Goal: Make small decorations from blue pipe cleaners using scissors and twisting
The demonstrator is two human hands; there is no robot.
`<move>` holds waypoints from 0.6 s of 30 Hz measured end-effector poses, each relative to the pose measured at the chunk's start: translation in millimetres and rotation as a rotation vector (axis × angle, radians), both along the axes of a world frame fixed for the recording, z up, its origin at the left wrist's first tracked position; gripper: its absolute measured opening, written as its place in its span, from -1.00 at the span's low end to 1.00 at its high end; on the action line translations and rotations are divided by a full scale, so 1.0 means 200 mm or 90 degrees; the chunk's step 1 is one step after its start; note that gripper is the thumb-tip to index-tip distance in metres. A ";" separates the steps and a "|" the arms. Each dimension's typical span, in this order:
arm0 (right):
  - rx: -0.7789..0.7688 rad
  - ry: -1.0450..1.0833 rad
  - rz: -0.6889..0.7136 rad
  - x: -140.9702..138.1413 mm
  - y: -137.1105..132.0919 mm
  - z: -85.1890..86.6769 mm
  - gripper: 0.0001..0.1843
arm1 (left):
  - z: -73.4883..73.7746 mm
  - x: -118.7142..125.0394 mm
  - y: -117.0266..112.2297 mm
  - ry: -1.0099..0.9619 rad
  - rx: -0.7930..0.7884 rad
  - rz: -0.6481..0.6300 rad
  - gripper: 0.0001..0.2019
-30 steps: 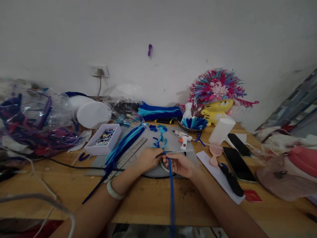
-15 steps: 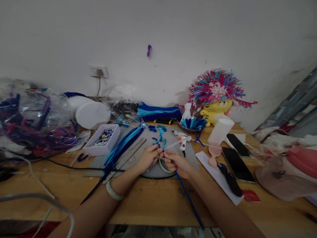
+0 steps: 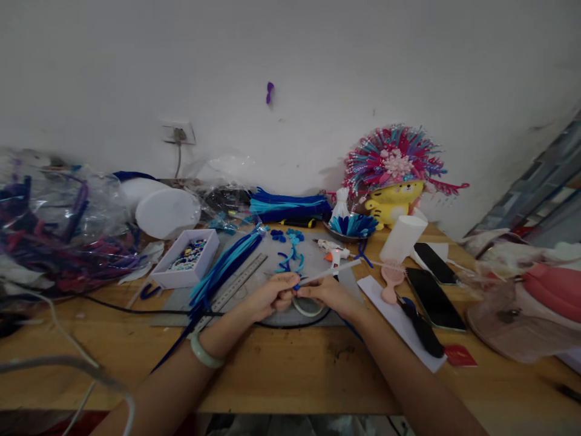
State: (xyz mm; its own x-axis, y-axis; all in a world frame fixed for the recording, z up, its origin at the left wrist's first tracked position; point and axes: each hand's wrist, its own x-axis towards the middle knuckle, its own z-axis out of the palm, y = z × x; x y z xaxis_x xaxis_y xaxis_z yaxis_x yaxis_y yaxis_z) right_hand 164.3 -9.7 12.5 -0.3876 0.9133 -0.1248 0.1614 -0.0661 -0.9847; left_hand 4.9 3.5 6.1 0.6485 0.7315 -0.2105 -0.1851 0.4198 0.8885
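Over the grey mat (image 3: 349,297), my left hand (image 3: 276,295) and my right hand (image 3: 333,295) meet, fingers closed in a pinch. Between the fingertips is a small piece of blue pipe cleaner (image 3: 296,287), gripped from both sides. A pale whitish strip (image 3: 333,270) sticks out from the pinch toward the upper right; which hand grips it I cannot tell. Just beyond the fingers lie blue curled pipe cleaner pieces (image 3: 295,247). Left of my left hand are a metal ruler (image 3: 239,282) and a bundle of blue pipe cleaners (image 3: 224,263).
A glue gun (image 3: 334,254) lies behind my right hand. A white bead box (image 3: 206,257) stands at left beside bagged pipe cleaners (image 3: 82,230). At right are a pink hairbrush (image 3: 391,280), phones (image 3: 436,300) and a white cylinder (image 3: 403,239). A black cable crosses the mat.
My hands have turned and drawn closer together. The long blue pipe cleaner tail below my right hand has swung back, now mostly hidden by the forearm. The pale strip has tilted flatter.
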 end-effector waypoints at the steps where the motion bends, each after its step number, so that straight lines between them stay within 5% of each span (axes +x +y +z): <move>1: 0.062 -0.026 -0.014 0.01 0.00 0.01 -0.86 | 0.01 0.00 -0.01 -0.003 0.002 -0.018 -0.62; 4: 0.269 -0.118 -0.027 0.03 -0.01 0.04 -0.96 | 0.03 -0.02 -0.02 0.011 0.022 -0.056 -0.65; 10: 0.628 -0.341 -0.087 0.07 -0.02 0.04 -0.73 | 0.03 -0.02 -0.01 0.028 0.022 -0.065 -0.69; 14: 0.695 -0.343 -0.254 0.07 0.00 0.01 -0.78 | 0.04 0.00 -0.02 0.055 0.077 0.026 -0.71; 18: 0.641 -0.229 -0.398 0.06 -0.01 0.01 -0.75 | 0.05 0.02 -0.01 0.146 0.197 0.167 -0.72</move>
